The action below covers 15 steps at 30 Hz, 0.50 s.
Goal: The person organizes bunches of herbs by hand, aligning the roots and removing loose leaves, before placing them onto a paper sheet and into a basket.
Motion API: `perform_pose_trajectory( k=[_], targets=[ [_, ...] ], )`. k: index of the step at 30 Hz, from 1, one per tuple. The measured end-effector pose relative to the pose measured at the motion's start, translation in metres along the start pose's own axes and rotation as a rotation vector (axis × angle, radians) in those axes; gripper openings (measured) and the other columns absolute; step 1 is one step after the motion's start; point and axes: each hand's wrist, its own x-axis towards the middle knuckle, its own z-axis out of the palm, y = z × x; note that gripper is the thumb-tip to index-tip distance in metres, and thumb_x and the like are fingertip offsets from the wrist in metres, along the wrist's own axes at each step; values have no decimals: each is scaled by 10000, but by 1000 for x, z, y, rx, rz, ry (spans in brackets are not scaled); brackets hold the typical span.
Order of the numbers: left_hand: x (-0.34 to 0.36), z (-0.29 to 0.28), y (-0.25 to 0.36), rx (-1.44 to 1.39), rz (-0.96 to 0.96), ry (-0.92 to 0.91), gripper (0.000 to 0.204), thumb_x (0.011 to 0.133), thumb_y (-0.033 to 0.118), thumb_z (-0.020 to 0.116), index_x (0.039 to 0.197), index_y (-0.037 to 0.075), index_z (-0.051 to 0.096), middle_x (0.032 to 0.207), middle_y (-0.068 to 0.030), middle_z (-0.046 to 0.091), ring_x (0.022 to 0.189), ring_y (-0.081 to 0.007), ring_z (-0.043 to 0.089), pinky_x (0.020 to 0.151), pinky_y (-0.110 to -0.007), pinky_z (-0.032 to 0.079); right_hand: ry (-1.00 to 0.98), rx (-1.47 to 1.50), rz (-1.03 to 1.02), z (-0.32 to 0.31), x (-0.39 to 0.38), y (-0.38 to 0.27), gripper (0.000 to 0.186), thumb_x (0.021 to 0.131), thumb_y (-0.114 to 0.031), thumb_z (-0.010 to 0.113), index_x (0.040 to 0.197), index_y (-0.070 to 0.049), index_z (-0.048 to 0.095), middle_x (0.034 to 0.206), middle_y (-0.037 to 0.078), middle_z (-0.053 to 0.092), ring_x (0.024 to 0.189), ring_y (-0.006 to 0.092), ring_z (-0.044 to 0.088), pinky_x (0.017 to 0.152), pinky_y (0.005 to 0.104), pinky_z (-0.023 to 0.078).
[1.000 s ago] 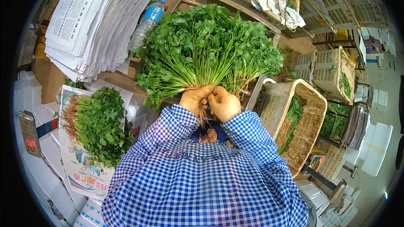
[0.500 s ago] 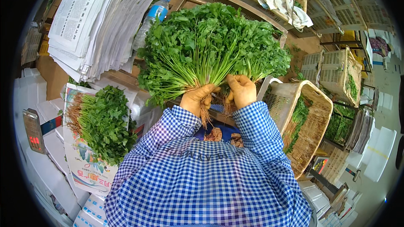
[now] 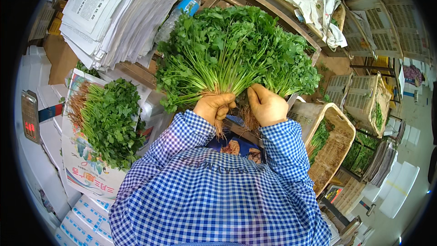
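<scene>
A big leafy bunch of coriander (image 3: pixel 218 59) spreads in front of me, leaves pointing away and roots toward my body. My left hand (image 3: pixel 213 107) is closed round the stem bases of this bunch, with pale roots hanging below the fist. Close beside it, my right hand (image 3: pixel 268 105) has thumb and fingers pinched together at the root ends of more coriander (image 3: pixel 291 70) on the right. Brown roots (image 3: pixel 248 117) show beneath its fingertips; exactly which stems it grips is partly hidden.
Left of me, another coriander bunch (image 3: pixel 110 120) lies on a printed sheet (image 3: pixel 86 180) near a scale with a red display (image 3: pixel 30 118). Stacked newspapers (image 3: pixel 123 13) and a water bottle (image 3: pixel 182 11) stand behind. A plastic crate (image 3: pixel 334 166) with greens is at my right.
My view has shifted slightly, so the surroundings sit differently. The right hand has turned, showing more of its back, still at the roots. My left hand keeps its hold on the coriander.
</scene>
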Motion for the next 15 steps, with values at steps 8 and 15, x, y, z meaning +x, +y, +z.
perform_pose_trajectory(
  k=[8,15],
  targets=[
    [-54,21,69,-371,258,-626,141,926,215,672,958,78,661,640,37,538,398,-6,390,316,-169,357,-454,119,228,2,26,44,319,968,-393,542,1215,-223,650,1100,117,703,992,300,674,867,390,540],
    [-68,58,66,-200,515,-239,154,899,184,691,952,47,643,704,-9,601,425,-36,388,372,-195,329,-365,136,129,-2,22,42,303,974,-363,528,1216,-229,652,1037,98,721,937,281,693,845,385,554]
  ],
)
